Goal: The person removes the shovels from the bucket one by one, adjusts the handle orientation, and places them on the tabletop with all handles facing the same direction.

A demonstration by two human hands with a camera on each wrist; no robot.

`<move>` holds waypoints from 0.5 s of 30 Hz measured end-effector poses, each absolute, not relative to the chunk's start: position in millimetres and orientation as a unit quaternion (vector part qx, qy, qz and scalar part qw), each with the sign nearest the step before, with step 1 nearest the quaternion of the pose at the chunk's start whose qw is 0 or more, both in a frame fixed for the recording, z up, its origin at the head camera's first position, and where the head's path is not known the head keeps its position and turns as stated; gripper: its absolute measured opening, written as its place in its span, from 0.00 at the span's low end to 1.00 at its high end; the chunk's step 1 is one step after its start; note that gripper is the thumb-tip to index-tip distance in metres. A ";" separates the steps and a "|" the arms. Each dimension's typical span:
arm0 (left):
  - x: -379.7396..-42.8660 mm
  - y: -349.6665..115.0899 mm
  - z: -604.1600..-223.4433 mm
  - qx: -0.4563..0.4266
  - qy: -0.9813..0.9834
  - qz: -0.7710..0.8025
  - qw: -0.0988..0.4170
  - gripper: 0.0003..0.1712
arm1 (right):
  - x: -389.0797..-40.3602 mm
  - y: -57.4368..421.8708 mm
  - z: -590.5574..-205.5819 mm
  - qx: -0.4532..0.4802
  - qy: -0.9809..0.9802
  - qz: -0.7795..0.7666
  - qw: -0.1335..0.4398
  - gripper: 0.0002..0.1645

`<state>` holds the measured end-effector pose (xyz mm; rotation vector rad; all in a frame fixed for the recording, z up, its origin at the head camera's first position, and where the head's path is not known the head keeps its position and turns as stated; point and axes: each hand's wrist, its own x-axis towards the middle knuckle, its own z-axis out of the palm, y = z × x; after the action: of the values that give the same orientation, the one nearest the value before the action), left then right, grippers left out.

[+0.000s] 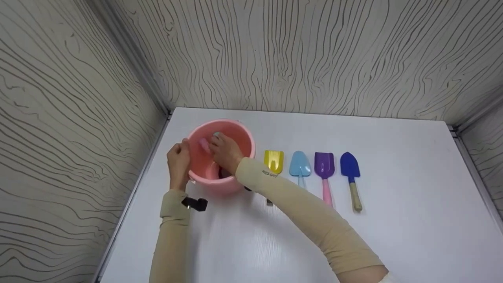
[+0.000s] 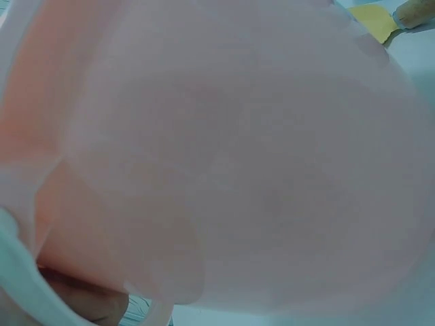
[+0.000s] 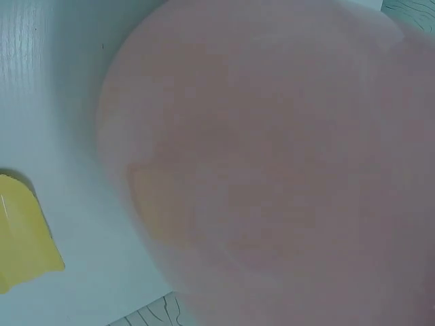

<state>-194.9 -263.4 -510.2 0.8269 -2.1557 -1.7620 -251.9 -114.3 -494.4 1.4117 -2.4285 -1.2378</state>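
Note:
A pink bucket (image 1: 220,188) stands on the left part of the table, its mouth tipped somewhat toward the head camera. My left hand (image 1: 179,162) holds its left rim; part of that hand (image 2: 85,299) shows low in the left wrist view. Inside the bucket is my right hand (image 1: 226,152), its fingers curled round something with a light teal end (image 1: 216,135). The rest of that thing is hidden by the hand. A pink handle (image 1: 204,144) leans beside it in the bucket. Bucket wall (image 3: 272,136) fills most of the right wrist view.
Right of the bucket lie toy shovels in a row: yellow (image 1: 274,161), partly under the right forearm, light blue (image 1: 300,163), purple with pink handle (image 1: 324,165), and blue with wooden handle (image 1: 350,165). Wood-patterned panels (image 1: 275,55) close off the table's back and sides.

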 end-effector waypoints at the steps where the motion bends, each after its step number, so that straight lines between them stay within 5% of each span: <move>1: -194.8 -263.1 -510.4 0.283 -0.737 -0.603 0.115 0.24 | -251.9 -113.3 -494.4 0.460 -0.789 -0.407 0.034 0.37; 4: -194.9 -261.9 -511.2 0.282 -0.737 -0.605 0.106 0.25 | -251.9 -111.6 -495.2 0.451 -0.796 -0.403 0.027 0.38; 15: -197.1 -256.5 -511.5 0.280 -0.733 -0.611 0.105 0.25 | -252.5 -102.2 -490.6 0.365 -0.828 -0.424 -0.028 0.09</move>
<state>-197.1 -256.5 -511.5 0.8244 -2.1590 -1.8017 -252.5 -102.2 -490.6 1.1685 -2.6494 -1.3560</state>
